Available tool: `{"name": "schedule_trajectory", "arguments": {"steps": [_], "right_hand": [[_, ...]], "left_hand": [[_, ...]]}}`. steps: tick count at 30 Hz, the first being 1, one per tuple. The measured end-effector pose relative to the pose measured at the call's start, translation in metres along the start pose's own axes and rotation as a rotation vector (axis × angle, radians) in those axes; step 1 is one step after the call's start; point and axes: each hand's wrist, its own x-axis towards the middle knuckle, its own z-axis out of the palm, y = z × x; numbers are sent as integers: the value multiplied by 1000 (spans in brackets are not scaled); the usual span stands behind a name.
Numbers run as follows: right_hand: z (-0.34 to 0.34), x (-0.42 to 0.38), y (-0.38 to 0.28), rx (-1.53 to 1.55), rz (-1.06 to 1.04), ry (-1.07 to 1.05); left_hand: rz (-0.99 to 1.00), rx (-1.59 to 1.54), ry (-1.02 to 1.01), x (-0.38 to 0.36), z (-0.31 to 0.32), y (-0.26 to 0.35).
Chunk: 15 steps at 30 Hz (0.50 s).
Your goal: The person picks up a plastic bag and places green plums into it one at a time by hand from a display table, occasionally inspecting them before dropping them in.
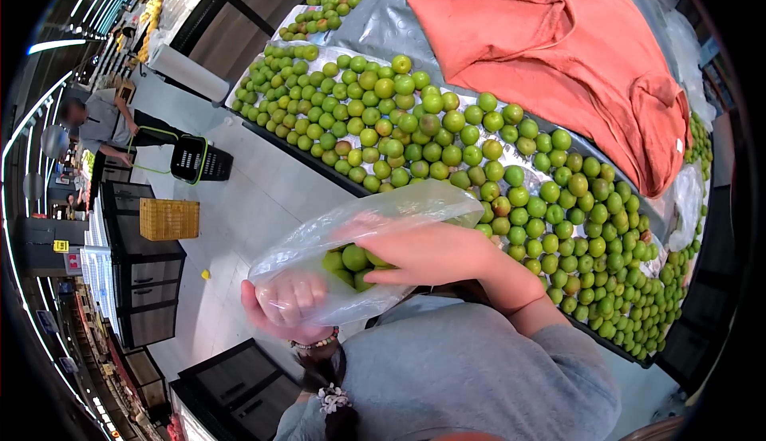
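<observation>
Fruit stand (307, 162) spreads beyond our clear plastic bag (315, 242); coral cloth (550, 50) lies farther past the bag. Right hand (431, 256): fingers inside the bag, grip unclear, we cannot tell. Left hand (287, 296): clenched on its film. We see green plums (353, 257) inside it.

The plastic bag (419, 199) veils the fingers of the left hand (286, 301). The right hand (435, 253) partly hides the bagged green fruits (353, 258). The upper edge crops the coral cloth (550, 50).

Strip lights (57, 45) glare at left in a bright, fisheye-bent view with black edges.
</observation>
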Motion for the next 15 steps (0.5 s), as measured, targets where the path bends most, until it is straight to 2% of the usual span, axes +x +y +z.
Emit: {"name": "schedule_trajectory", "arguments": {"steps": [2,5,11,12,15], "right_hand": [[5,1,-2,4,64,-3],[7,6,-6,-122,-53,170],[-6,46,-40,13,-40,220],[-9,53,-44,35,-36,290],[-1,80,-26,367,7,604]], "left_hand": [[-3,-3,-23,3,-8,3],[-16,-50,-38,13,-16,10],[30,-139,21,23,-64,58],[17,-157,18,26,-73,70],[14,-157,-33,28,-100,106]]}}
